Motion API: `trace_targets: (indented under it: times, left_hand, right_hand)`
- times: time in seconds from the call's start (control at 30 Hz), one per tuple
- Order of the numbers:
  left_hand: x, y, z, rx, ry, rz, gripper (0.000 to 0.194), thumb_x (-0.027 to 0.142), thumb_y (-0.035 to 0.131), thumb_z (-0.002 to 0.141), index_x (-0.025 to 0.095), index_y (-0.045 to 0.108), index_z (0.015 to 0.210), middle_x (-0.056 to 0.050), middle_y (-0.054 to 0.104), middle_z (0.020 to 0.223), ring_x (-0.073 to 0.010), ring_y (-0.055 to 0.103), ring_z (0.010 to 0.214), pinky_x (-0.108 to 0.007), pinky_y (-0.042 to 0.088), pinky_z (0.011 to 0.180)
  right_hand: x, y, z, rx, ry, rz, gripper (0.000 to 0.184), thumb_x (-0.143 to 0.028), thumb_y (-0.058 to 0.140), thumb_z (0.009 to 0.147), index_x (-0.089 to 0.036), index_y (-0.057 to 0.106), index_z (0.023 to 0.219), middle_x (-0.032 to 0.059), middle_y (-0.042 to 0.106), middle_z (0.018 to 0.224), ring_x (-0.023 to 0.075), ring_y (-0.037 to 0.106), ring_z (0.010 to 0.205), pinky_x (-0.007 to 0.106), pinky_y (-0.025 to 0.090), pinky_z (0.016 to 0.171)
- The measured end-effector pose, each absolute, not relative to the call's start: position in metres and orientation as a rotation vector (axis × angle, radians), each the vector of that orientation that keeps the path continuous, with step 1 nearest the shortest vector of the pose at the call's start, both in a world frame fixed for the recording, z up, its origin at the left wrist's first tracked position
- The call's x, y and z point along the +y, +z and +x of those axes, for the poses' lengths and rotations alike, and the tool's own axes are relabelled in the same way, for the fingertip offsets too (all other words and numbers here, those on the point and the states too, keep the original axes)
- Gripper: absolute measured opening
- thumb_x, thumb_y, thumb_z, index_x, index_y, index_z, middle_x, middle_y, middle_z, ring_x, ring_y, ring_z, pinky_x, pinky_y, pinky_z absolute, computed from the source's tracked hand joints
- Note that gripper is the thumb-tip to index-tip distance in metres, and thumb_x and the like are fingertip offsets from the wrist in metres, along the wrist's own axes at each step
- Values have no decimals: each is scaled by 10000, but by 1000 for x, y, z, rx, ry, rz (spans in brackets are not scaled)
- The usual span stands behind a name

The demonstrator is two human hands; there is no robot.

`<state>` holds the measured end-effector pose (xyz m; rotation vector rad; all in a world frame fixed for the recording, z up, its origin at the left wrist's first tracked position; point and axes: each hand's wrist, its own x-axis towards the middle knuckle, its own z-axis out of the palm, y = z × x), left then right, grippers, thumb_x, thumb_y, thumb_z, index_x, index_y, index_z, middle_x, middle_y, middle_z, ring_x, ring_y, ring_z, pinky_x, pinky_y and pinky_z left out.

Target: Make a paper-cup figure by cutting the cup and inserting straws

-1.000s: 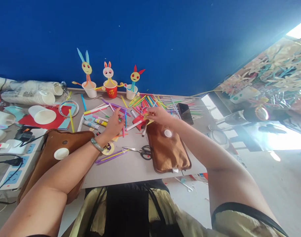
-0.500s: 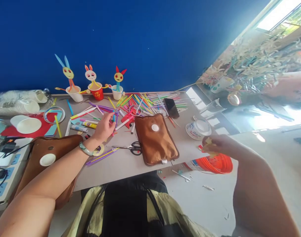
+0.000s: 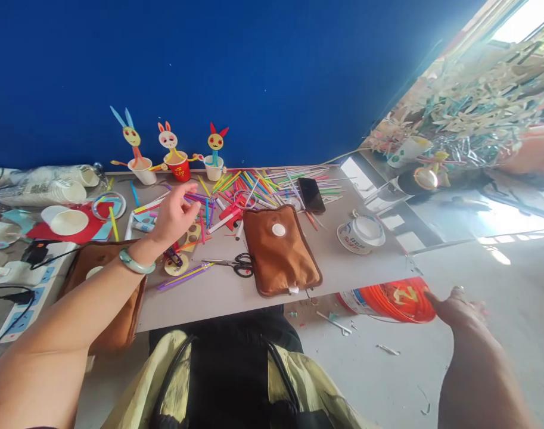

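Note:
My left hand (image 3: 177,211) hovers over the left middle of the table, its fingers loosely bent and apart, with nothing in it. Below it are felt-tip markers (image 3: 143,227), a round yellow paper face (image 3: 176,264) and some purple and yellow sticks (image 3: 186,277). Out to the right, past the table edge, my right hand (image 3: 459,307) is open with fingers spread, beside an orange-red bucket (image 3: 379,299). A yellow paper scrap (image 3: 406,295) lies in the bucket's mouth. Black-handled scissors (image 3: 242,265) rest on the table between a stapler-like dark tool and a brown hot-water bag (image 3: 283,253).
Three cup puppets (image 3: 177,165) stand along the blue wall. Coloured sticks (image 3: 263,187), a phone (image 3: 311,195) and a bowl-like white container (image 3: 365,229) lie to the right. At left are paper cups (image 3: 69,221), a power strip (image 3: 34,298) and another brown bag (image 3: 120,325).
My right hand has swung from the table to the bucket and let go of the yellow scrap. My left hand has drawn slightly up and left from the sticks. The view has shifted right.

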<state>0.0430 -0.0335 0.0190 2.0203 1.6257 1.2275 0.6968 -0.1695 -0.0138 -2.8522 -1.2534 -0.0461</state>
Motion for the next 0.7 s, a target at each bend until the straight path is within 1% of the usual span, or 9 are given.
trace_targets:
  times: [0.03, 0.1, 0.17, 0.2, 0.27, 0.37, 0.47, 0.57, 0.7]
  left_hand:
    - [-35, 28, 39, 1635, 1236, 2017, 426, 254, 582, 849, 152, 560, 1262, -90, 692, 1168, -74, 579, 584, -235, 532, 644]
    - [-38, 43, 29, 1667, 1214, 2030, 417, 249, 590, 868, 156, 554, 1273, -77, 693, 1157, -77, 600, 622, -232, 532, 659]
    - [-39, 52, 14, 1713, 1145, 2058, 378, 279, 605, 891, 170, 578, 1252, -55, 704, 1114, -102, 627, 657, -266, 544, 699]
    - [-39, 54, 5, 1746, 1090, 2068, 363, 319, 627, 887, 185, 604, 1224, -47, 713, 1070, -125, 642, 670, -296, 554, 720]
    - [-39, 52, -14, 1781, 975, 2045, 362, 434, 663, 857, 216, 657, 1147, -61, 722, 1002, -195, 675, 708, -369, 576, 743]
    - [-42, 44, -41, 1865, 741, 2020, 350, 496, 669, 807, 235, 704, 1038, -90, 732, 903, -273, 695, 777, -434, 592, 773]
    - [-56, 37, -58, 1949, 371, 2106, 367, 403, 594, 827, 217, 695, 1128, -114, 740, 1054, -313, 694, 979, -456, 560, 911]
    - [-82, 34, -65, 1926, 131, 2195, 444, 363, 571, 827, 193, 665, 1226, -130, 690, 1243, -327, 632, 1176, -466, 488, 1042]
    - [-128, 27, -68, 1793, -93, 2243, 594, 414, 616, 830, 208, 565, 1385, -120, 516, 1491, -324, 508, 1351, -471, 408, 1135]
  right_hand:
    - [-167, -13, 694, -1071, -32, -2898, 832, -735, 452, 566, -242, 729, 1176, 535, 506, 1104, 547, 593, 1145, 578, 304, 552]
    - [-159, -8, 682, -974, -105, -2808, 900, -682, 427, 641, -224, 576, 1402, 506, 458, 1285, 534, 447, 1344, 658, 304, 677]
    - [-147, 0, 660, -1149, -261, -2541, 812, -641, 392, 745, -267, 507, 1457, 423, 459, 1395, 478, 368, 1429, 688, 286, 803]
    - [-139, 4, 644, -1228, -327, -2400, 707, -607, 380, 801, -323, 527, 1432, 365, 512, 1396, 436, 390, 1430, 673, 298, 861]
    - [-119, 14, 602, -1427, -353, -2164, 525, -527, 397, 876, -377, 608, 1333, 270, 633, 1316, 352, 529, 1339, 562, 379, 955]
    - [-94, 29, 517, -1698, -222, -1857, 368, -451, 493, 892, -291, 728, 1127, 212, 746, 1111, 319, 680, 1127, 448, 471, 982]
    - [-87, 51, 434, -1895, 107, -1454, 273, -438, 591, 859, -232, 758, 926, 111, 790, 940, 273, 743, 883, 415, 563, 858]
    - [-98, 78, 392, -2059, 648, -1140, 222, -435, 632, 887, -258, 767, 880, 45, 787, 809, 225, 750, 746, 351, 599, 703]
    - [-94, 101, 409, -1861, 687, -961, 159, -420, 688, 874, -285, 767, 848, 32, 762, 709, 225, 739, 660, 357, 614, 644]
